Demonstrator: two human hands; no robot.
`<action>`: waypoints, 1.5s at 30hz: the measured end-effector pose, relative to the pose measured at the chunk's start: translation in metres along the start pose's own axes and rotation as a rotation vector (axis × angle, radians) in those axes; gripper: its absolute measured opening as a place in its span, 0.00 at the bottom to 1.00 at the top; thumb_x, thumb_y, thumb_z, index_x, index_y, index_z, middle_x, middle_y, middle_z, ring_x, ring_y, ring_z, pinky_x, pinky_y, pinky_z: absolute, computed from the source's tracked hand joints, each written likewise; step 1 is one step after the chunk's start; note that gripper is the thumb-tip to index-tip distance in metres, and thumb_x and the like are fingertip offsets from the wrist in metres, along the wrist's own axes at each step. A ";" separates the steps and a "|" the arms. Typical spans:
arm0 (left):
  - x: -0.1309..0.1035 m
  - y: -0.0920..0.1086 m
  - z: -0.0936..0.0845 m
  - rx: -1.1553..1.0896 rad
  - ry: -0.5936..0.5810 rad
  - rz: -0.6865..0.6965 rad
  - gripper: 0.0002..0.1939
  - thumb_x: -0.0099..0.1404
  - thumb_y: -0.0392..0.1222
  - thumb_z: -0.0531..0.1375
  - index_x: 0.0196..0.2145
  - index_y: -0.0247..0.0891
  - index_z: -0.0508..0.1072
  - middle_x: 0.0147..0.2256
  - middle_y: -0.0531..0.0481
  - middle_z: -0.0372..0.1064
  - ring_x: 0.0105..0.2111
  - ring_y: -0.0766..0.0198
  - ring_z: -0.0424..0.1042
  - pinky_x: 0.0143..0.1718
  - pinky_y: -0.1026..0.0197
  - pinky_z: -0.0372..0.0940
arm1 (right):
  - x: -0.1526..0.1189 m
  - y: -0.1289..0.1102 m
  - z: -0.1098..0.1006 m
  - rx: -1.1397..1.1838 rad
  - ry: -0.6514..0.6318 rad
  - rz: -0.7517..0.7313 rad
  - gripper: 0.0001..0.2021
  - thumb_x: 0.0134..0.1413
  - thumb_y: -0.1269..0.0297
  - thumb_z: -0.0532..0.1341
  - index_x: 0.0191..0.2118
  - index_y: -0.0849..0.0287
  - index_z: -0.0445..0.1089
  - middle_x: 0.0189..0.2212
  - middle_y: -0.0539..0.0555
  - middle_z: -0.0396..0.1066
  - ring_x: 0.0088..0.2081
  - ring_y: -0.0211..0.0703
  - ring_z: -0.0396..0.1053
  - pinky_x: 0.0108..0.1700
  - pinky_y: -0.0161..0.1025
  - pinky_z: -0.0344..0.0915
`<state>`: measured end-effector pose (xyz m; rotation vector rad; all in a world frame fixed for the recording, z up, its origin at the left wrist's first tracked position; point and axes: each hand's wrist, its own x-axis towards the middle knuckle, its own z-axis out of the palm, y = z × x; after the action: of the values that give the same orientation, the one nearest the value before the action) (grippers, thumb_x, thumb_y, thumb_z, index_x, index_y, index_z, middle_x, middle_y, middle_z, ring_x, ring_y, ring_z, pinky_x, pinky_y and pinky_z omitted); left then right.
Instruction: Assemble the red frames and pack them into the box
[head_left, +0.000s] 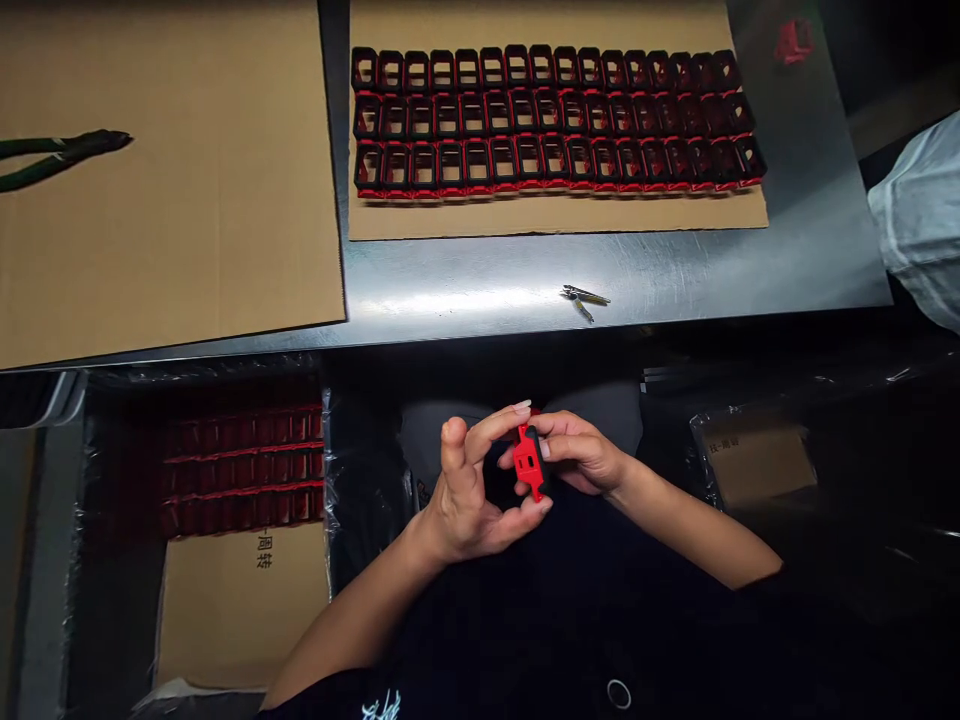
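Between my two hands, above my lap, is a small red and black plastic housing, held on edge with its red side turned to the left. My left hand pinches it by its upper and lower ends, with thumb below and a finger above; its other fingers stick up. My right hand grips the black side from the right, its fingers bent against it. Part of the housing is hidden behind the fingers.
Rows of similar housings stand on cardboard on the metal table. Small nippers lie near its edge; green-handled pliers rest on the left cardboard. A lined box below holds more housings. Another person's sleeve shows right.
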<state>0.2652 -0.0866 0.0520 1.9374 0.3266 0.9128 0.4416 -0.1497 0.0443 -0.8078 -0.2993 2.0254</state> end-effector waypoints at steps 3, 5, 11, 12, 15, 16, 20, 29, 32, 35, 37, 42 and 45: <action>-0.003 0.000 0.001 -0.008 0.064 -0.097 0.64 0.59 0.38 0.71 0.72 0.47 0.24 0.59 0.34 0.65 0.57 0.52 0.72 0.54 0.45 0.73 | 0.001 -0.003 0.002 0.066 0.008 0.045 0.17 0.48 0.59 0.71 0.41 0.65 0.75 0.32 0.56 0.80 0.28 0.42 0.79 0.30 0.34 0.75; -0.006 0.001 0.001 0.028 0.103 -0.175 0.63 0.60 0.41 0.71 0.72 0.46 0.26 0.58 0.34 0.67 0.55 0.52 0.74 0.54 0.45 0.73 | 0.002 -0.004 0.004 0.095 0.043 0.044 0.17 0.48 0.58 0.72 0.41 0.64 0.76 0.30 0.54 0.79 0.27 0.39 0.77 0.29 0.32 0.74; -0.012 0.002 0.001 0.169 0.102 -0.299 0.58 0.61 0.42 0.68 0.73 0.42 0.31 0.56 0.35 0.68 0.54 0.51 0.73 0.56 0.43 0.71 | -0.002 -0.011 0.010 0.023 0.188 -0.048 0.18 0.49 0.57 0.74 0.42 0.61 0.76 0.29 0.50 0.78 0.24 0.34 0.75 0.25 0.29 0.74; -0.012 0.002 0.001 0.177 0.089 -0.308 0.57 0.61 0.41 0.67 0.73 0.41 0.32 0.55 0.35 0.68 0.54 0.51 0.73 0.55 0.44 0.71 | -0.003 -0.012 0.012 0.006 0.192 -0.059 0.18 0.49 0.56 0.74 0.43 0.61 0.77 0.28 0.50 0.78 0.24 0.34 0.75 0.25 0.29 0.74; -0.011 0.004 -0.001 0.210 0.054 -0.323 0.53 0.61 0.41 0.66 0.73 0.41 0.36 0.55 0.36 0.68 0.54 0.51 0.73 0.56 0.45 0.71 | -0.007 -0.016 0.015 -0.027 0.189 -0.081 0.18 0.51 0.56 0.73 0.45 0.62 0.78 0.27 0.51 0.78 0.24 0.35 0.75 0.27 0.29 0.75; -0.010 0.005 -0.002 0.225 0.044 -0.320 0.52 0.61 0.41 0.65 0.73 0.41 0.38 0.56 0.37 0.68 0.55 0.50 0.73 0.57 0.44 0.70 | -0.008 -0.017 0.016 -0.037 0.189 -0.085 0.18 0.51 0.57 0.73 0.45 0.61 0.79 0.27 0.51 0.79 0.24 0.34 0.75 0.28 0.29 0.75; -0.008 0.007 -0.004 0.245 -0.004 -0.281 0.48 0.60 0.37 0.64 0.72 0.43 0.46 0.57 0.38 0.66 0.56 0.50 0.71 0.57 0.44 0.70 | -0.012 -0.020 0.019 -0.072 0.180 -0.076 0.18 0.51 0.58 0.73 0.47 0.61 0.80 0.28 0.51 0.79 0.25 0.33 0.75 0.30 0.30 0.75; -0.008 0.008 -0.007 0.151 -0.007 -0.323 0.42 0.56 0.35 0.66 0.66 0.46 0.58 0.57 0.41 0.67 0.57 0.51 0.69 0.58 0.46 0.70 | -0.016 -0.019 0.021 -0.165 0.172 -0.078 0.19 0.52 0.56 0.72 0.48 0.60 0.80 0.27 0.51 0.79 0.25 0.35 0.76 0.31 0.32 0.75; -0.009 0.007 -0.005 0.127 0.015 -0.320 0.42 0.57 0.35 0.66 0.67 0.47 0.57 0.57 0.42 0.67 0.57 0.51 0.69 0.58 0.45 0.69 | -0.016 -0.018 0.023 -0.210 0.163 -0.092 0.19 0.52 0.56 0.72 0.48 0.60 0.80 0.29 0.52 0.79 0.27 0.36 0.76 0.31 0.33 0.74; -0.014 0.005 -0.004 0.094 0.023 -0.330 0.43 0.58 0.33 0.66 0.68 0.51 0.56 0.60 0.42 0.65 0.61 0.51 0.67 0.61 0.43 0.67 | -0.017 -0.018 0.026 -0.368 0.195 -0.144 0.17 0.53 0.58 0.71 0.48 0.59 0.79 0.31 0.52 0.79 0.29 0.38 0.76 0.32 0.34 0.74; -0.017 0.004 -0.006 -0.046 0.004 -0.393 0.45 0.60 0.35 0.67 0.70 0.53 0.53 0.65 0.42 0.61 0.63 0.49 0.65 0.63 0.42 0.64 | -0.019 -0.020 0.028 -0.638 0.233 -0.294 0.12 0.56 0.63 0.69 0.46 0.59 0.79 0.33 0.53 0.79 0.31 0.39 0.77 0.35 0.36 0.74; -0.019 0.005 -0.010 -0.699 -0.040 -0.663 0.35 0.65 0.55 0.65 0.65 0.47 0.61 0.61 0.37 0.68 0.60 0.46 0.71 0.60 0.43 0.67 | -0.026 -0.031 0.028 -1.513 0.109 -0.780 0.10 0.63 0.73 0.62 0.44 0.54 0.80 0.39 0.55 0.81 0.39 0.44 0.77 0.40 0.39 0.73; -0.017 0.006 -0.007 -0.674 0.041 -0.625 0.32 0.62 0.52 0.69 0.60 0.46 0.64 0.59 0.37 0.70 0.59 0.47 0.72 0.59 0.44 0.69 | -0.028 -0.036 0.028 -1.653 0.076 -0.854 0.11 0.64 0.72 0.62 0.45 0.53 0.80 0.41 0.55 0.81 0.41 0.46 0.77 0.39 0.41 0.74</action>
<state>0.2475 -0.0950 0.0508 1.0953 0.5306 0.5417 0.4579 -0.1496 0.0948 -1.3000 -1.9807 0.5872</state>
